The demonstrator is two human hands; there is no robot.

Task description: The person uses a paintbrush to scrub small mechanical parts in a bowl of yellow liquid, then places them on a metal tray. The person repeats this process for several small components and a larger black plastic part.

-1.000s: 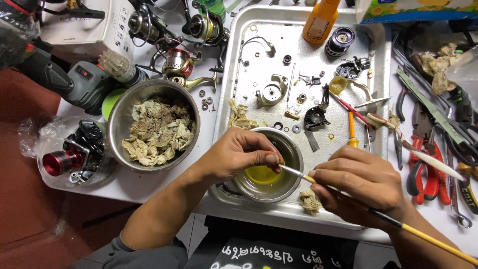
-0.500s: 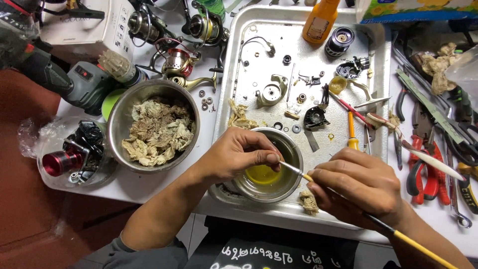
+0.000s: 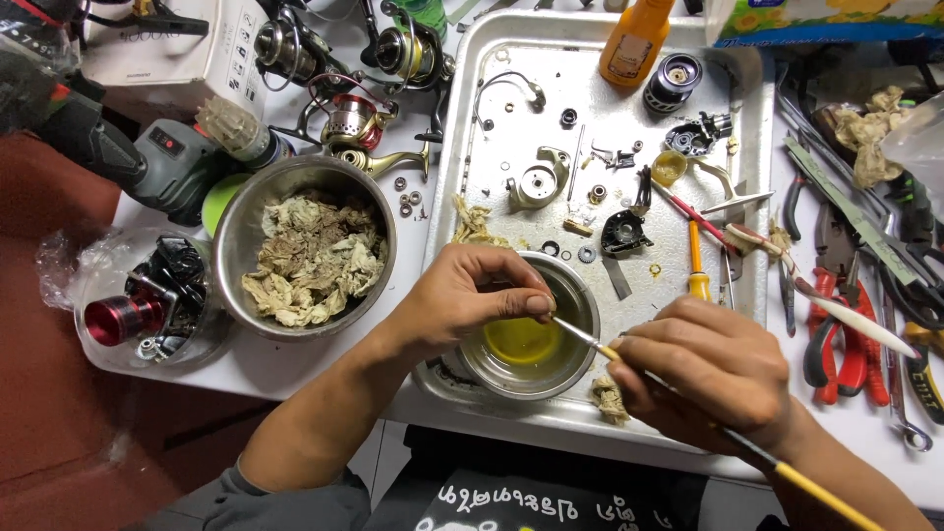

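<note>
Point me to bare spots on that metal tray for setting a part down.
Metal tray: one bare patch sits top centre, between the wire bail and the orange bottle; another lies along the front lip, below the small steel bowl. The middle is crowded with reel parts; both hands cover the bowl area.

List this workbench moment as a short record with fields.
Left hand: left hand pinches something too small to tell over the small steel bowl
Right hand: right hand grips a thin brush, tip at the left fingertips
Bowl contents: yellow liquid
Tray: metal tray with loose reel parts
Left of tray: large steel bowl full of dirty rags
Right of tray: pliers
</note>
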